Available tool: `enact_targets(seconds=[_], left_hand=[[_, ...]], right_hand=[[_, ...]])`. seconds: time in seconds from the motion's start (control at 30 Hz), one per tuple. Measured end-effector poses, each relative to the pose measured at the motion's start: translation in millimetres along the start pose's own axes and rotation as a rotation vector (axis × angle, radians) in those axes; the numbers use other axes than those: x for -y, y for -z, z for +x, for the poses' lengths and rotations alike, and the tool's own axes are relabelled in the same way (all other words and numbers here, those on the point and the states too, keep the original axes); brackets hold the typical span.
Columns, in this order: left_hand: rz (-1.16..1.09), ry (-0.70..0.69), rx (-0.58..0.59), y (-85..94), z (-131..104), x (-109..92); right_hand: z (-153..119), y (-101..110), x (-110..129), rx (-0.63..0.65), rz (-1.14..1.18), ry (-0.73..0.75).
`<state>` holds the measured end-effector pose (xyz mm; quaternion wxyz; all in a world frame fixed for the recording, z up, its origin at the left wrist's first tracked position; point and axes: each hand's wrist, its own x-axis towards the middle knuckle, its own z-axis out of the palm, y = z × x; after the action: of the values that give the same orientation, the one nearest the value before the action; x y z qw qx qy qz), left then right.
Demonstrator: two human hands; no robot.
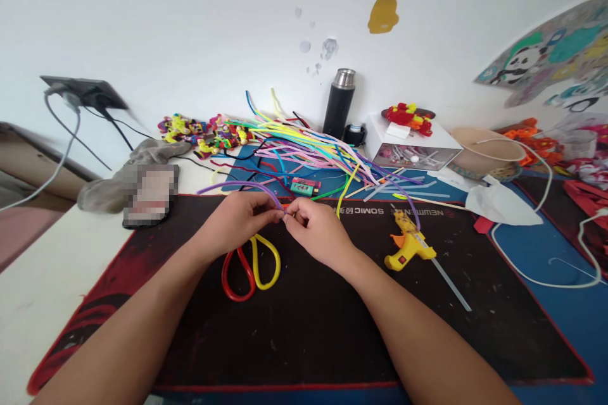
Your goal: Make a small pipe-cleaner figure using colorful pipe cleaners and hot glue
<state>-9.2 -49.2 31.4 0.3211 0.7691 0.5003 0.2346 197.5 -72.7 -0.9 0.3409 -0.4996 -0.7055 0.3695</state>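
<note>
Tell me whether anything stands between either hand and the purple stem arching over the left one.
Nothing visible does: the left hand and right hand meet at the purple stem. The red and yellow handles lie nearer the person.

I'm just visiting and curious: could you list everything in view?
Mat: one, black, centre
Held strip: one, purple, above mat
Scissors: one pair, red and yellow, on mat
Glue gun: one, yellow, mat's right
Loose strips: many, mixed colours, mostly behind mat
Glue sticks: several, translucent, behind mat
Flask: one, black and silver, back
Box: one, white, right of flask
Bowl: one, beige, right
Ornaments: several, mixed colours, back left
Cloth: one, grey, left
Blurred object: one, black-edged, left
Socket strip: one, dark, upper left
Stickers: several, mixed, upper back
Clutter: uncountable, mostly red and orange, far right
Left hand: one, bare, holding strip
Right hand: one, bare, holding strip
</note>
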Motion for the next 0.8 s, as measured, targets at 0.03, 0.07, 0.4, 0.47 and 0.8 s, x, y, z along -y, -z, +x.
enact_targets(seconds=[0.03, 0.07, 0.4, 0.47, 0.8], left_hand=[[-0.001, -0.004, 0.002, 0.3, -0.1, -0.1], [-0.008, -0.004, 0.001, 0.5, -0.2, 0.0], [-0.673, 0.179, -0.143, -13.7, 5.0, -5.0], [-0.755, 0.190, -0.141, -18.9, 5.7, -7.1], [-0.793, 0.202, -0.115, -25.6, 5.3, -4.5]], right_hand=[[0.0, 0.1, 0.4, -0.005, 0.007, -0.003], [0.0, 0.3, 0.9, -0.012, 0.021, -0.007], [1.8, 2.9, 2.4, -0.065, 0.266, -0.053], [2.0, 3.3, 2.8, -0.068, 0.285, -0.048], [2.1, 4.3, 5.2, -0.098, 0.303, -0.056]])
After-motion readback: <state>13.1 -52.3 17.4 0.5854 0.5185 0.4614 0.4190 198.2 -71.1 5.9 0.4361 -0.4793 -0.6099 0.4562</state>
